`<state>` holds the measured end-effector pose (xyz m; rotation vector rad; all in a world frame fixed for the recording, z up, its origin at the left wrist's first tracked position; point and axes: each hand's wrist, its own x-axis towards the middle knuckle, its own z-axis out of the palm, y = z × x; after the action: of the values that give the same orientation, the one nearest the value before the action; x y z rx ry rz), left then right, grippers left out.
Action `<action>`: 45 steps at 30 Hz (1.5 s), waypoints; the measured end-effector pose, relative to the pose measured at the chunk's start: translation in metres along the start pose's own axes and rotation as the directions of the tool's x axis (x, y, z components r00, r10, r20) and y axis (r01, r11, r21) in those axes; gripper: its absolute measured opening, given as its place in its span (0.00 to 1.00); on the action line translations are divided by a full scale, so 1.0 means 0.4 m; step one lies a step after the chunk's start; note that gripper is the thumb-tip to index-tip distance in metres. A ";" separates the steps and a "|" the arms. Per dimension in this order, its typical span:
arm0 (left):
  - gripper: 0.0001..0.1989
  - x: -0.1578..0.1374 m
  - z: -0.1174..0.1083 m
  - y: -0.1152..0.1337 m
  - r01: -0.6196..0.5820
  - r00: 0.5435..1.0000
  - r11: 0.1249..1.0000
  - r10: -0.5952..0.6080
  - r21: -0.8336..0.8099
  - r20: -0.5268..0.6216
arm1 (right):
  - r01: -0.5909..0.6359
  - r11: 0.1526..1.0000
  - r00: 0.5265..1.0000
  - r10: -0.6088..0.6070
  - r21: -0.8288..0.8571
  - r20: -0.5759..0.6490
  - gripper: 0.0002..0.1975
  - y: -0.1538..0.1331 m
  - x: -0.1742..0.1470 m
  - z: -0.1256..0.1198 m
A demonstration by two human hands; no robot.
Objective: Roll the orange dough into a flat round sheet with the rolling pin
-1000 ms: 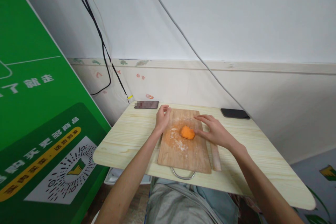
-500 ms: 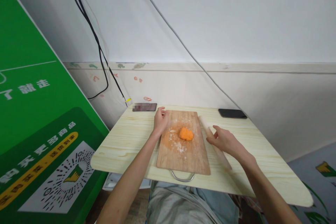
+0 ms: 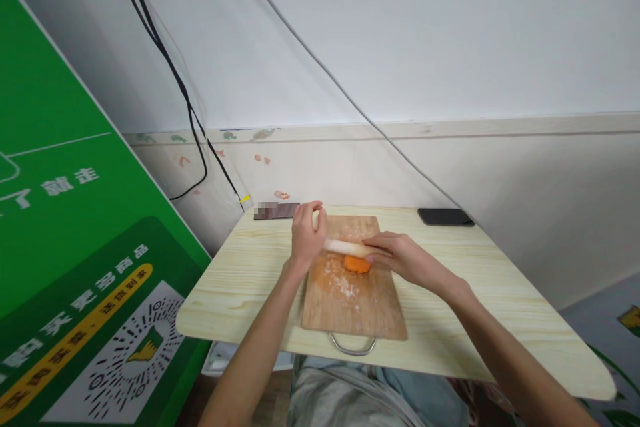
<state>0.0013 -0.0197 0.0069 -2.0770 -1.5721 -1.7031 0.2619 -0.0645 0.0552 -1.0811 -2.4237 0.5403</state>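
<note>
Apparently, rolling is the step in hand: a pale, slim rolling pin [image 3: 345, 247] of what looks like wood lies crosswise between the hands, by the far edge of a small, rounded lump of bright orange dough [image 3: 357, 265]. The fingers of the right hand [image 3: 404, 256] close round its right end. Those of the left hand [image 3: 306, 237] curl at its left end; whether they pinch it, I cannot tell. The dough sits just left of and below the right fingertips, low and soft-looking, on a rectangular brown wooden cutting board [image 3: 353, 313]. To my eye, the next move calls for even pressure from both hands. Nearer the body than the fingers, powdery white flour [image 3: 345, 288] dusts the board; farther that way, a curved metal handle [image 3: 353, 350] juts over the pale, wood-grained surface [image 3: 240, 280].
</note>
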 end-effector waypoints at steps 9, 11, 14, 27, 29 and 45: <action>0.21 -0.015 -0.036 0.083 -0.179 0.765 0.879 -0.158 0.442 0.625 | 0.112 0.980 0.994 -0.113 -0.162 0.001 0.22 0.034 0.029 0.053; 0.22 -0.007 -0.039 0.090 -0.214 0.738 0.865 -0.161 0.453 0.655 | -0.039 0.963 0.998 0.024 -0.268 -0.056 0.23 0.040 0.026 0.056; 0.22 0.011 -0.042 0.093 -0.255 0.711 0.843 -0.169 0.474 0.683 | -0.199 0.879 0.980 0.177 -0.433 -0.092 0.24 0.041 0.028 0.058; 0.21 0.010 0.004 0.033 -0.162 0.756 0.842 -0.230 0.515 0.613 | -0.154 0.853 0.988 0.123 -0.499 -0.096 0.29 0.083 0.066 0.073; 0.21 0.014 0.007 0.034 -0.159 0.759 0.841 -0.231 0.518 0.609 | -0.169 0.858 0.986 0.148 -0.486 -0.082 0.30 0.098 0.070 0.080; 0.22 -0.019 -0.014 0.053 -0.188 0.754 0.857 -0.187 0.480 0.630 | -0.171 0.840 0.982 0.106 -0.514 -0.154 0.31 0.089 0.025 0.113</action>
<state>0.0129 -0.0384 0.0147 -2.4495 -1.8818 -0.3788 0.2533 -0.0428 0.0018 -1.4666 -2.4559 -0.1735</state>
